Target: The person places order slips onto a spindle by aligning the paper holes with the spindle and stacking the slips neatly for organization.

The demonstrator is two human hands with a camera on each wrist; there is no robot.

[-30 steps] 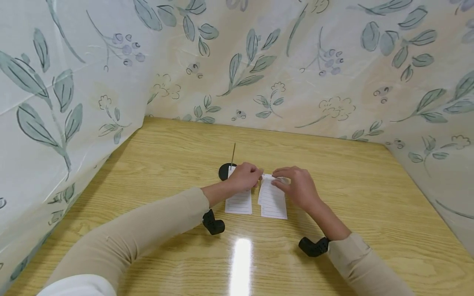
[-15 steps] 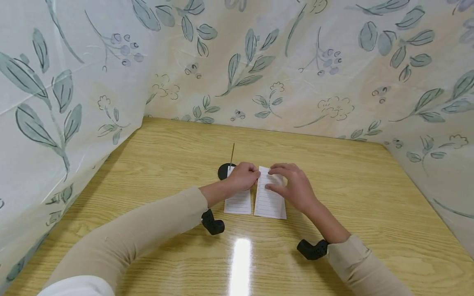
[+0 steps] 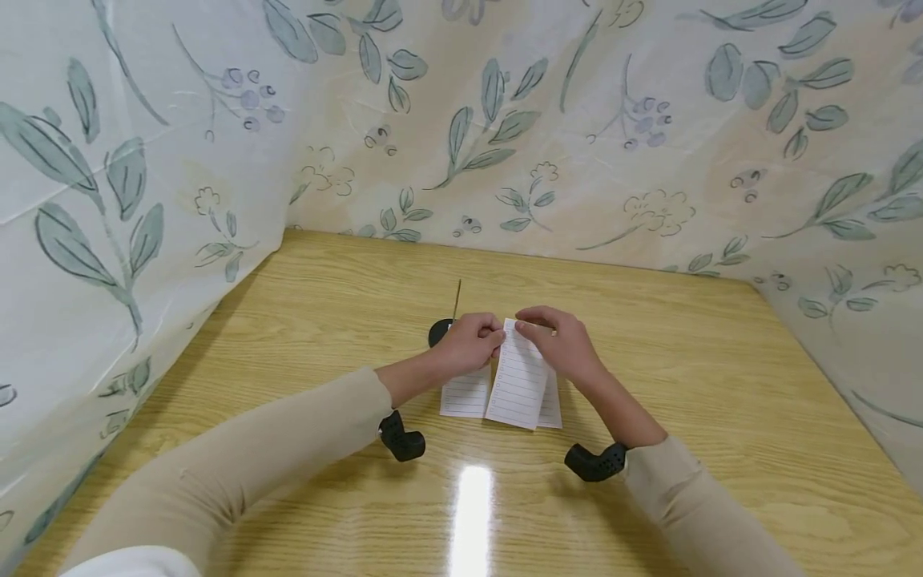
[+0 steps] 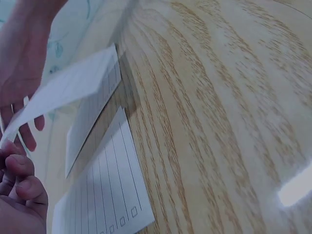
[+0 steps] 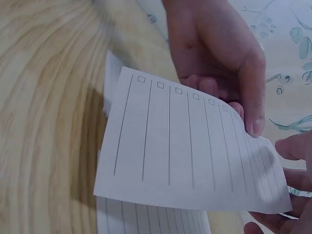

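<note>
Head view: lined sheet (image 3: 517, 385) is held raised over a lower sheet (image 3: 552, 407). Its upper left edge is pinched by the left hand (image 3: 470, 346), thumb and finger clamped on it; its top is met by the right hand (image 3: 565, 343), clamped or not can't be told. Second paper (image 3: 465, 398) is partly covered by the left hand, near the black base (image 3: 439, 331). Step judged: single-sheet separation. Next, likely, a secure grip is needed before the sheet is drawn clear.
</note>
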